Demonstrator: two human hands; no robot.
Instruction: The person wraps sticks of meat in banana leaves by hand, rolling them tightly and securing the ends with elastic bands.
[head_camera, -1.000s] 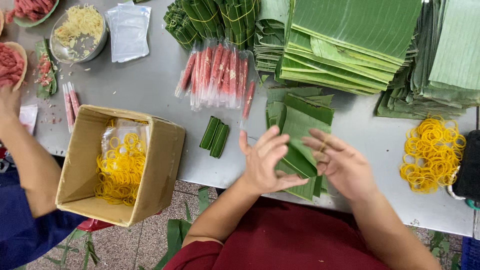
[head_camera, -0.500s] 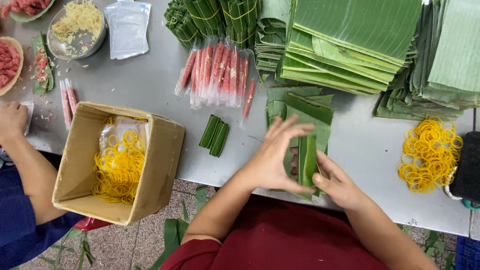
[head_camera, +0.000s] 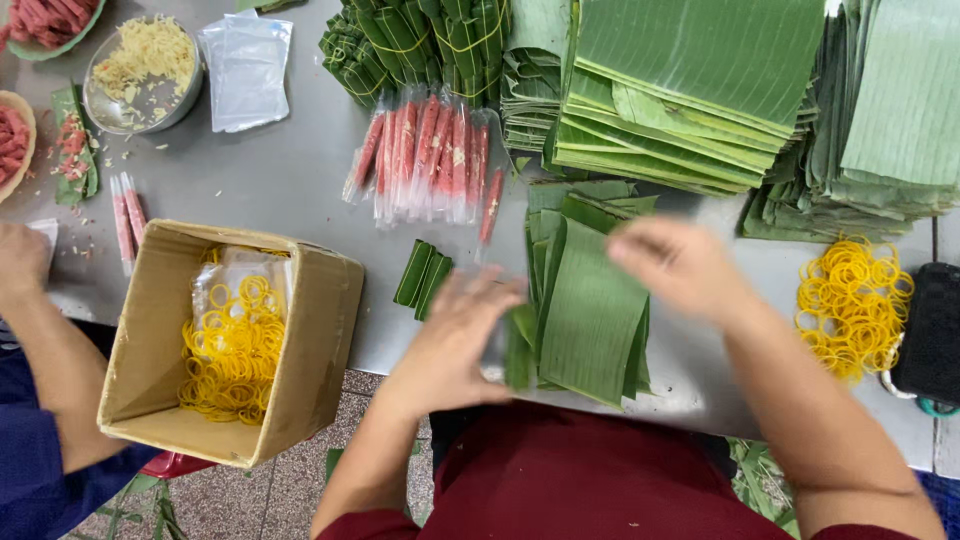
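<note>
While your left hand (head_camera: 455, 345) rests at the near table edge, it grips a small folded green leaf parcel (head_camera: 518, 352), just beside the pile of cut banana leaves (head_camera: 590, 310). Your right hand (head_camera: 680, 265) hovers blurred above that pile, fingers spread, holding nothing that you can make out. Left of your hands stands a cardboard box (head_camera: 320, 330) of yellow rubber bands; more loose yellow bands (head_camera: 850, 300) lie to the right. Packed red sausages (head_camera: 430, 160) lie beyond on the grey table (head_camera: 270, 180).
</note>
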